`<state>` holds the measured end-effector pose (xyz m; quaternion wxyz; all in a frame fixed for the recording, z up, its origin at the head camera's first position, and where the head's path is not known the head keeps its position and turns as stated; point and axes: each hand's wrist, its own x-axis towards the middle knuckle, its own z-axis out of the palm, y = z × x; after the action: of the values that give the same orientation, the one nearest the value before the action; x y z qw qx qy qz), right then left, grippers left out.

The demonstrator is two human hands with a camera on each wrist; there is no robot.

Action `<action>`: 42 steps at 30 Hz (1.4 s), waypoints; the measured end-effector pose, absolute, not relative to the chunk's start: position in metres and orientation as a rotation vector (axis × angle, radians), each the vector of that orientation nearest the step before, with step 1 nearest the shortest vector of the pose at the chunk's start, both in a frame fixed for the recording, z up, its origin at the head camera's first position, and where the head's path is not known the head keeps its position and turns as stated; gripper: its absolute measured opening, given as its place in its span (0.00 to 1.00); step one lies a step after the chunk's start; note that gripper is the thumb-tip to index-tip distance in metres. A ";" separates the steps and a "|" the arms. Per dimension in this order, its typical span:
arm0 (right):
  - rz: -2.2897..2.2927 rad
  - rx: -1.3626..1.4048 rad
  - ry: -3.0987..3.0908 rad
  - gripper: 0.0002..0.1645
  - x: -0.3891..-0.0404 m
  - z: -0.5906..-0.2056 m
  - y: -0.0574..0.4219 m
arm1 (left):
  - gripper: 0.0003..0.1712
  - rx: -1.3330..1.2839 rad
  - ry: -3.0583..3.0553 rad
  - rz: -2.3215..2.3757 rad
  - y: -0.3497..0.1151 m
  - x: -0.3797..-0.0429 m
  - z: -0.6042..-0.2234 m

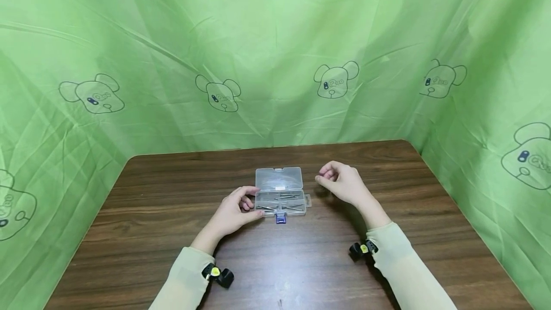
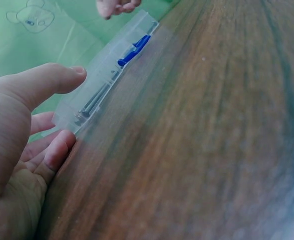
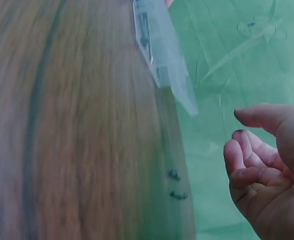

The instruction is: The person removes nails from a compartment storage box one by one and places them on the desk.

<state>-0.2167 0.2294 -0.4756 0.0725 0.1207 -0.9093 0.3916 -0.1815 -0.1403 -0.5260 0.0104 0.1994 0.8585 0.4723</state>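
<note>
A clear plastic compartment box (image 1: 280, 202) lies on the table with its lid (image 1: 279, 178) swung back and a blue latch (image 1: 281, 218) at its front. Long metal screws (image 2: 97, 99) rest in its compartments. My left hand (image 1: 234, 210) holds the left end of the box, the thumb at the front corner and a finger near the back corner. To the right of the box my right hand (image 1: 342, 183) hovers with loosely bent fingers, a gap between thumb and forefinger and nothing held. Beneath it lie a small ribbed dark piece (image 3: 174, 173) and a curved dark piece (image 3: 178, 195).
A clear tab (image 1: 308, 200) sticks out at the right side of the box. The brown wooden table (image 1: 172, 195) ends at a green curtain (image 1: 275, 118) with bear drawings behind and on both sides.
</note>
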 end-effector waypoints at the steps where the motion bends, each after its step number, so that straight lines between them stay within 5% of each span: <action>1: 1.190 0.394 -2.727 0.12 -0.216 -0.475 0.227 | 0.39 0.622 2.679 1.473 -0.140 -0.182 -0.526; 21: 1.321 0.947 -2.743 0.16 -0.220 -0.473 0.170 | 0.40 0.608 2.672 1.477 -0.142 -0.178 -0.529; 42: 0.924 1.099 -2.772 0.04 -0.226 -0.488 0.159 | 0.39 0.643 2.681 1.481 -0.141 -0.184 -0.529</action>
<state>-0.2262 0.1588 -0.4877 0.0099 0.3520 -0.8879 0.2959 -0.1838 -0.1406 -0.5289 0.0061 0.2055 0.8566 0.4733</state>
